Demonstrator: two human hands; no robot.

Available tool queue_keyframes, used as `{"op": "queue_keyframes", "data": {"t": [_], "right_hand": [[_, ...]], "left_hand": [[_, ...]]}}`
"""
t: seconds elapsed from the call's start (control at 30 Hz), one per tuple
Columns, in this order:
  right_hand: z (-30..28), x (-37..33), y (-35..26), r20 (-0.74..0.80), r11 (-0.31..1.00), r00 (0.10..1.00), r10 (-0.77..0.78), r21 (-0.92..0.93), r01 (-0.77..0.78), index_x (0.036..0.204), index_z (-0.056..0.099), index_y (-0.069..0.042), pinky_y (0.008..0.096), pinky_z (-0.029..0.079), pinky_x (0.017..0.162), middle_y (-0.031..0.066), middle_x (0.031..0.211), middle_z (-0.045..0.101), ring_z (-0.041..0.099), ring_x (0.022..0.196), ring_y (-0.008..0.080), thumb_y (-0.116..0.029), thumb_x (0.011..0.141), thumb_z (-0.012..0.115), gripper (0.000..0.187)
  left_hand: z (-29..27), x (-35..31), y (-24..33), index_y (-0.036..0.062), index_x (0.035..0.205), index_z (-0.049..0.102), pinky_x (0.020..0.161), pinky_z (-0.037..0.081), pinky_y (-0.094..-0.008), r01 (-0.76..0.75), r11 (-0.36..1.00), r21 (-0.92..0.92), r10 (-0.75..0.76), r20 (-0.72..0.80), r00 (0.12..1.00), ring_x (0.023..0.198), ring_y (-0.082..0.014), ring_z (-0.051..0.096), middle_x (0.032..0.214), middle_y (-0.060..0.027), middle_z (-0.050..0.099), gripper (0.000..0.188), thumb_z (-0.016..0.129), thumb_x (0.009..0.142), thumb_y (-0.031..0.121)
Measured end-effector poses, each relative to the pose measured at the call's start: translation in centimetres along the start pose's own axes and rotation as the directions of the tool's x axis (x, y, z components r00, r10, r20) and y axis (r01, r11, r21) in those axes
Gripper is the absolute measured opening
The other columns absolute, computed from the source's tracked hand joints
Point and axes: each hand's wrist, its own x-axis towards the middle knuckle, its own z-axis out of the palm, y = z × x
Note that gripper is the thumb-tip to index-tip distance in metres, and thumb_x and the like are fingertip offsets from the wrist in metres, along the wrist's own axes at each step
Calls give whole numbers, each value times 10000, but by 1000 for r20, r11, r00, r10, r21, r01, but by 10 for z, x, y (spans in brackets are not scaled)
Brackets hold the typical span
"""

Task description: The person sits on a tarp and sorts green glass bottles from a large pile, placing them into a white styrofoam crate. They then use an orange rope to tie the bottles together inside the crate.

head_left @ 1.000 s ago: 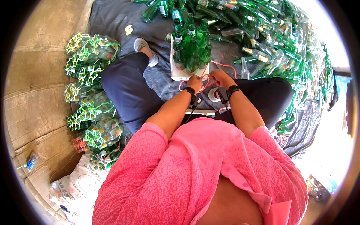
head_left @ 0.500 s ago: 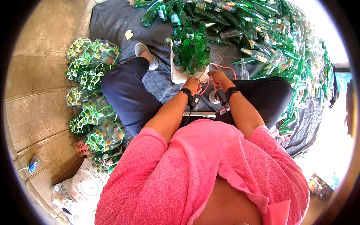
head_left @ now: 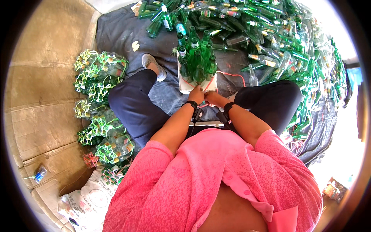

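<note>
A cluster of upright green glass bottles (head_left: 198, 62) stands close together on a white block-like stand (head_left: 187, 88) between my legs. Red string (head_left: 232, 74) runs around the bottles' near side, with one length trailing off to the right. My left hand (head_left: 197, 95), fingers curled, grips the string just in front of the nearest bottle. Right beside it, my right hand (head_left: 215, 99) is also closed on the string. The two hands nearly touch, and the fingertips are partly hidden. A black band with a small dark device sits at each wrist.
Loose bottles (head_left: 266, 38) heap up at the far side and right. Tied bundles of bottles (head_left: 104, 89) line the left, beside a cardboard wall (head_left: 42, 116). A dark sheet (head_left: 116, 31) covers the floor. A printed white sack (head_left: 89, 197) lies at lower left; one clear bottle (head_left: 253, 77) stands right of the stand.
My right hand has moved left and slightly down, and now meets my left hand. The string stretched between the hands has drawn in. The whole view has shifted slightly.
</note>
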Motion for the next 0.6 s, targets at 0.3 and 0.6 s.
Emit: {"op": "queue_keyframes", "data": {"t": [0.3,0.6], "right_hand": [[25,-8,-50,219,412,937,273,853,-319,957,615,-121,280,413,519,-10,753,567,501,600,101,-238,1003,600,126],[47,14,-51,217,317,955,204,908,-274,961,612,-110,323,476,607,-7,797,589,526,660,142,-166,947,665,78]], "left_hand": [[-42,-8,9,30,868,755,769,559,-440,-8,984,178,-9,96,995,836,-353,715,862,-221,723,260,619,858,251],[-46,-6,30,69,935,763,811,554,-457,-39,950,310,11,93,996,896,-372,708,925,-187,734,246,661,869,283]]}}
